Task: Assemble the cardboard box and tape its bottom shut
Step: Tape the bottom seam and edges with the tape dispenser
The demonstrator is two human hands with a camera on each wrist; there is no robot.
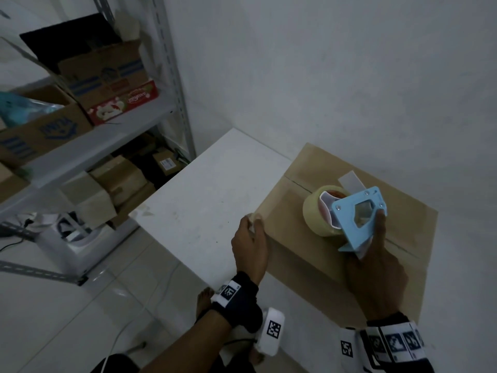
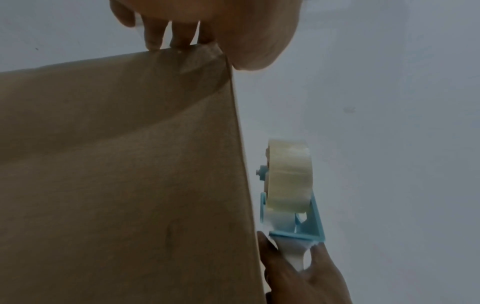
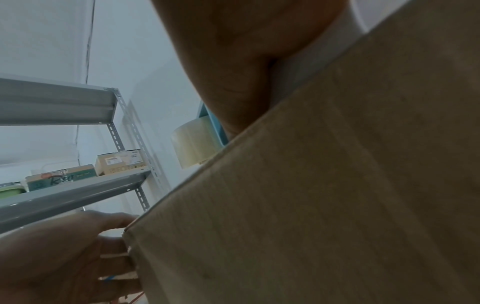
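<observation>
A brown cardboard box (image 1: 293, 232) lies on the white table (image 1: 209, 184), closed flaps up, a seam running across its top. My right hand (image 1: 375, 238) grips a light-blue tape dispenser (image 1: 357, 216) with a pale tape roll (image 1: 313, 214), held just over the box top near the seam. My left hand (image 1: 252, 224) holds the box's left corner, thumb and fingers around it, where a shiny strip of tape (image 2: 202, 59) lies on the side. In the left wrist view the dispenser (image 2: 311, 224) sits beside the box (image 2: 116, 164) edge.
A white label (image 1: 351, 180) is stuck on the box top behind the dispenser. A grey metal shelf (image 1: 94, 146) with several cartons stands left of the table. A white appliance (image 1: 72, 238) and cables lie on the tiled floor. White walls close off the back and right.
</observation>
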